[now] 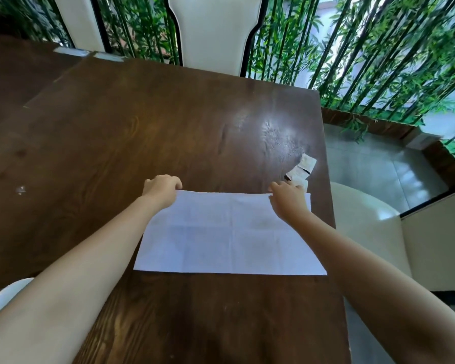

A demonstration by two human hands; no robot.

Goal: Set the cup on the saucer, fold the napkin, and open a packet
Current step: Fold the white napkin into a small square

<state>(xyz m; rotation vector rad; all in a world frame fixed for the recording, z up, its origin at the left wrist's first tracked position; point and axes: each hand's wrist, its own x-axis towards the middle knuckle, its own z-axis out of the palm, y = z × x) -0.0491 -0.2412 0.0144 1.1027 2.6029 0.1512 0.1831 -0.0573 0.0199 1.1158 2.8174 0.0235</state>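
On the table: napkin (229,232) lay flat on the dark wooden table (116,143), a wide white rectangle with crease lines across it, near the table's right edge.
Left hand: left hand (163,189) was curled over the napkin's far left corner, fingers bent down onto the edge; whether it pinched the corner or only pressed it could not be told.
Right hand: right hand (286,200) sat on the far right corner in the same way, fingertips at the far edge, grip equally unclear.
Handling: the napkin looked thin, light and limp, likely to sag or slide on the glossy wood; the two far corners seemed the sensible places to take it, lifted together so the edge stayed straight.
Packets: small white packets (301,169) lay just beyond the right hand, near the table's right edge, apparently unopened.
Cup and saucer: neither was visible.
Around: a white chair (216,30) stood at the far side, bamboo (365,53) behind it.
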